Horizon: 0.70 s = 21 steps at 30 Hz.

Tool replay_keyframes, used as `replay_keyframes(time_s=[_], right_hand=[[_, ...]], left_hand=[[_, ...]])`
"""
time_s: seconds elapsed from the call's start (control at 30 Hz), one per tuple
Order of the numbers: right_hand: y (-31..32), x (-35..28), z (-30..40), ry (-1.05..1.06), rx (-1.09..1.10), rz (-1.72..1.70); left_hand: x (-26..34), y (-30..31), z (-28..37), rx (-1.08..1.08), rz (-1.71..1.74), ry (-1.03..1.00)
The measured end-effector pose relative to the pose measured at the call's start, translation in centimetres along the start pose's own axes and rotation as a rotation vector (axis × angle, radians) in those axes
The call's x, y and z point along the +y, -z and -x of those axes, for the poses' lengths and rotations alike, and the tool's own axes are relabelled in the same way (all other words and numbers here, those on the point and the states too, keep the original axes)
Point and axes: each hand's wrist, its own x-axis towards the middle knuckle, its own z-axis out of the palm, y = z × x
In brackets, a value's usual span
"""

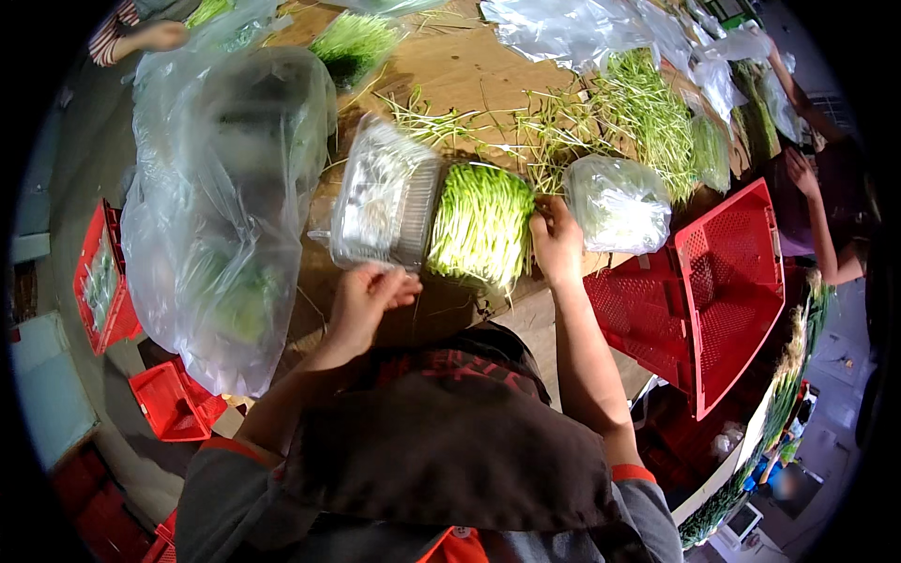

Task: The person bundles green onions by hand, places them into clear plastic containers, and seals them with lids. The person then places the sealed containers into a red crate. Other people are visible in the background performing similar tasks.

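A clear plastic container with ribbed walls lies at the table's near edge. My left hand is at its near edge, with fingers bent and the thumb close to the rim. Right beside the container is a dense block of green sprouts, with pale stems towards me and leaves on the far side. My right hand touches the block's right side with curled fingers. Whether a tray lies under the sprouts is hidden. Just past my right hand sits a clear plastic bag with pale contents.
Loose sprouts are heaped at the back right of the brown table. A large clear bag hangs over the left edge. A red crate stands close on the right. Other people's hands show at the rims.
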Motion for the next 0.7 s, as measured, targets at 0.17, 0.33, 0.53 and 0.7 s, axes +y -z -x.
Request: replay_keyframes(time_s=[0.17,0.33,0.53,0.7], right_hand=[[-1.2,-0.2,-3.6,0.073,-0.055,0.049],[-2.5,1.1,-5.8,0.061,-0.160,-0.013],[-1.5,0.7,-4.7,-0.159,-0.214,-0.163],[0.4,0.9,-1.3,-0.097,-0.134,-0.356]], left_hand=[[0.3,-1.8,3.5,-0.294,-0.392,0.049],[4.9,1.8,4.6,-0.616,-0.363,-0.142],[8.9,5.7,3.7,-0.108,-0.197,-0.370],[7.5,5.2,-0.4,0.148,-0.544,-0.637]])
